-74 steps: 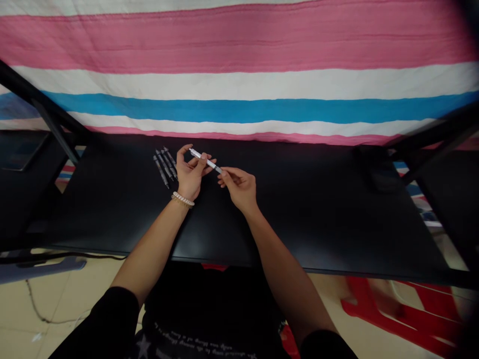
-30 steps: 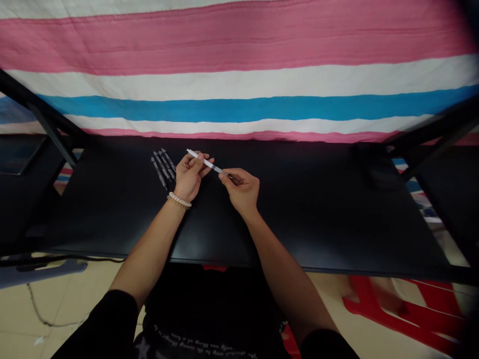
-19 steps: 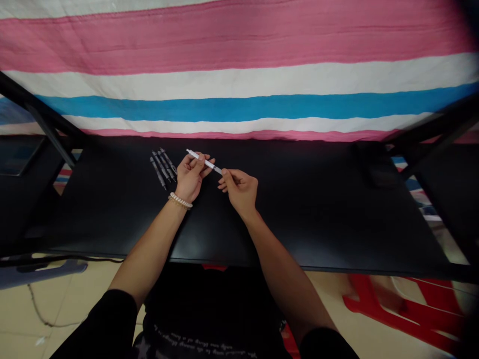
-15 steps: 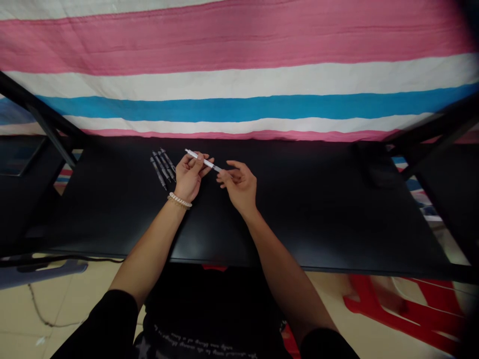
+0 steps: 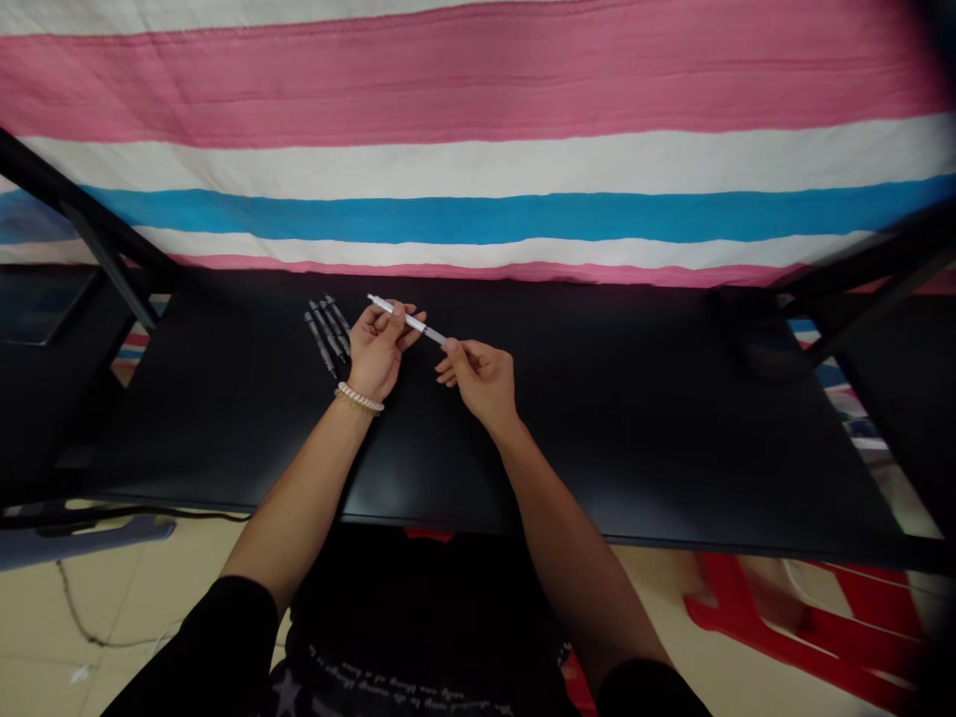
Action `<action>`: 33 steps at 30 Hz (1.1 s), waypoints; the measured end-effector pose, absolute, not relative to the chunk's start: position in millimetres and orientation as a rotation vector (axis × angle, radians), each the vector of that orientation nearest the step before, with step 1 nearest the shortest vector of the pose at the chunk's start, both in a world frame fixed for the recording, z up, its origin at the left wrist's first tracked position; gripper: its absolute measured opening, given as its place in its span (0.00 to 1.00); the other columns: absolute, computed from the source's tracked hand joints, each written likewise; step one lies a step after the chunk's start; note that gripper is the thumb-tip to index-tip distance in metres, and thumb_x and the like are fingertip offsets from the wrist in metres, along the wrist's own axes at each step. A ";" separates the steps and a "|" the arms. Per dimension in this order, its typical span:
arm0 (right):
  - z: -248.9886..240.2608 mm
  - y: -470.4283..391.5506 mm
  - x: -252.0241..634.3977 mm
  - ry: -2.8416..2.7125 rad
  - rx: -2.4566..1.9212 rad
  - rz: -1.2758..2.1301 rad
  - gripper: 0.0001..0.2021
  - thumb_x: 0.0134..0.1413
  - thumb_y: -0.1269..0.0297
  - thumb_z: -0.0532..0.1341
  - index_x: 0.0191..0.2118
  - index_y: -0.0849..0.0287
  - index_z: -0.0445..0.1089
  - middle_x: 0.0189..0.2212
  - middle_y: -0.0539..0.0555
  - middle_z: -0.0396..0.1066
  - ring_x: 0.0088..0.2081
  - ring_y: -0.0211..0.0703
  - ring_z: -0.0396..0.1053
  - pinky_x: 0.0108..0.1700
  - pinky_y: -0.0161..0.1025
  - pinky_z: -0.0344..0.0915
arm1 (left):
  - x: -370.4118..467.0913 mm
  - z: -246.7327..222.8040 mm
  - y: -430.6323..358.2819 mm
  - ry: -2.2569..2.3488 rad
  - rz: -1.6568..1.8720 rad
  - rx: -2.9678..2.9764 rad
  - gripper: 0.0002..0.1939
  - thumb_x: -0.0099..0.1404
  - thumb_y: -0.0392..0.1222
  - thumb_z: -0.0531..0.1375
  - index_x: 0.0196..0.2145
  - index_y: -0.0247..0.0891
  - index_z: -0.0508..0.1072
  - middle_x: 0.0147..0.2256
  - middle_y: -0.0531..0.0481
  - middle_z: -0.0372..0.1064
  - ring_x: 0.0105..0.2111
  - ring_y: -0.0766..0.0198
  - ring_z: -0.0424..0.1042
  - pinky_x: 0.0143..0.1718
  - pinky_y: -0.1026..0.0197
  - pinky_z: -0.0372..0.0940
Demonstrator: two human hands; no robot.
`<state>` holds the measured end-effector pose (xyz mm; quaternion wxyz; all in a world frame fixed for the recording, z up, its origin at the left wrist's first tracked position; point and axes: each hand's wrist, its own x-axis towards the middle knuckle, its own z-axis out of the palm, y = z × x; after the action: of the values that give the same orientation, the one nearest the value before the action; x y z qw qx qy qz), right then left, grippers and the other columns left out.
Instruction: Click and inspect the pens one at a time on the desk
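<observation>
A slim white pen slants down to the right above the black table. My left hand pinches its upper part between thumb and fingers, palm up. At the pen's lower right end, my right hand grips the tip with thumb and forefinger, and its other fingers are loosely curled. Several dark pens with grey parts lie side by side on the table, just left of my left hand.
A striped pink, white and blue cloth hangs behind the table. Black metal struts stand at both sides. A red plastic stool is on the floor at the lower right.
My right hand has closed its thumb and forefinger on the pen's lower end, its raised forefinger coming down. My left hand has barely moved.
</observation>
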<state>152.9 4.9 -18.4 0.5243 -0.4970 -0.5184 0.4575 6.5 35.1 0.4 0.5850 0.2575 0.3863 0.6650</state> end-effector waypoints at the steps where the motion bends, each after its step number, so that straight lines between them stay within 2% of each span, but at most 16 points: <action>1: -18.5 4.7 153.0 -1.238 -1.183 1.087 0.18 0.54 0.47 0.68 0.39 0.58 0.78 0.27 0.52 0.78 0.26 0.40 0.77 0.27 0.36 0.76 | 6.4 0.4 35.0 0.898 1.547 0.605 0.09 0.62 0.38 0.70 0.34 0.38 0.72 0.36 0.51 0.77 0.39 0.62 0.80 0.48 0.56 0.72; 3: -18.3 4.3 153.2 -1.224 -1.162 1.053 0.18 0.52 0.48 0.70 0.41 0.58 0.78 0.29 0.52 0.78 0.28 0.40 0.78 0.29 0.35 0.76 | 6.4 -0.1 34.9 0.894 1.545 0.610 0.08 0.61 0.39 0.70 0.34 0.38 0.73 0.36 0.51 0.77 0.39 0.63 0.80 0.48 0.56 0.72; 6: -17.8 4.2 153.5 -1.249 -1.180 1.068 0.18 0.56 0.47 0.66 0.38 0.58 0.78 0.27 0.52 0.77 0.25 0.39 0.77 0.27 0.35 0.75 | 6.4 -1.4 34.9 0.885 1.545 0.617 0.09 0.61 0.39 0.70 0.34 0.38 0.73 0.36 0.51 0.77 0.39 0.63 0.80 0.49 0.56 0.72; 11: -17.6 4.5 152.8 -1.233 -1.178 1.055 0.20 0.53 0.45 0.68 0.40 0.58 0.79 0.27 0.52 0.78 0.26 0.39 0.77 0.27 0.35 0.76 | 6.6 -1.9 34.8 0.866 1.553 0.629 0.11 0.59 0.41 0.72 0.34 0.37 0.73 0.35 0.51 0.77 0.38 0.63 0.80 0.47 0.57 0.73; 15: -17.2 4.1 152.1 -1.233 -1.178 1.051 0.20 0.52 0.45 0.68 0.42 0.56 0.79 0.29 0.52 0.79 0.27 0.39 0.77 0.28 0.36 0.77 | 7.1 -0.5 34.4 0.895 1.539 0.623 0.09 0.61 0.39 0.70 0.34 0.38 0.73 0.35 0.51 0.77 0.38 0.64 0.80 0.47 0.58 0.73; 18: -16.0 3.3 151.9 -1.244 -1.175 1.061 0.19 0.56 0.46 0.66 0.42 0.57 0.79 0.26 0.50 0.77 0.24 0.38 0.76 0.27 0.36 0.75 | 7.5 0.2 34.1 0.890 1.534 0.622 0.08 0.62 0.38 0.69 0.34 0.38 0.73 0.35 0.50 0.77 0.37 0.63 0.80 0.46 0.57 0.73; 22: -15.9 2.6 151.9 -1.264 -1.154 1.038 0.19 0.53 0.47 0.69 0.43 0.55 0.78 0.31 0.51 0.79 0.30 0.40 0.78 0.31 0.36 0.77 | 8.1 0.8 33.4 0.885 1.530 0.621 0.07 0.62 0.37 0.69 0.34 0.38 0.73 0.36 0.50 0.77 0.37 0.63 0.80 0.46 0.56 0.73; 26: -18.9 3.0 152.0 -1.283 -1.179 1.068 0.18 0.58 0.46 0.64 0.42 0.57 0.78 0.27 0.51 0.77 0.25 0.39 0.76 0.28 0.36 0.75 | 8.1 1.9 33.1 0.894 1.514 0.632 0.09 0.62 0.38 0.69 0.34 0.38 0.72 0.35 0.51 0.77 0.37 0.63 0.80 0.46 0.56 0.73; 29: -21.0 3.9 152.4 -1.300 -1.159 1.002 0.16 0.56 0.51 0.67 0.44 0.55 0.77 0.32 0.51 0.79 0.31 0.39 0.78 0.33 0.37 0.77 | 7.4 1.8 33.1 0.893 1.518 0.642 0.10 0.61 0.39 0.70 0.35 0.38 0.72 0.35 0.51 0.77 0.37 0.63 0.79 0.45 0.57 0.73; 31: -21.8 4.6 153.2 -1.309 -1.137 1.003 0.14 0.57 0.53 0.66 0.43 0.56 0.78 0.31 0.50 0.78 0.29 0.38 0.78 0.32 0.36 0.77 | 6.9 1.3 33.0 0.880 1.514 0.651 0.10 0.61 0.39 0.70 0.34 0.38 0.72 0.35 0.51 0.77 0.37 0.63 0.79 0.44 0.57 0.73; 33: -22.0 5.1 154.5 -1.312 -1.137 1.037 0.13 0.59 0.53 0.64 0.42 0.57 0.78 0.26 0.48 0.76 0.23 0.36 0.75 0.27 0.34 0.74 | 6.9 1.1 32.8 0.869 1.495 0.659 0.09 0.61 0.39 0.69 0.34 0.38 0.72 0.35 0.51 0.77 0.36 0.62 0.79 0.45 0.56 0.73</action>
<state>154.5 5.1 -22.0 0.5310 -0.4764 -0.5498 0.4346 6.9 32.8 1.1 0.6017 0.2845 0.3751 0.6453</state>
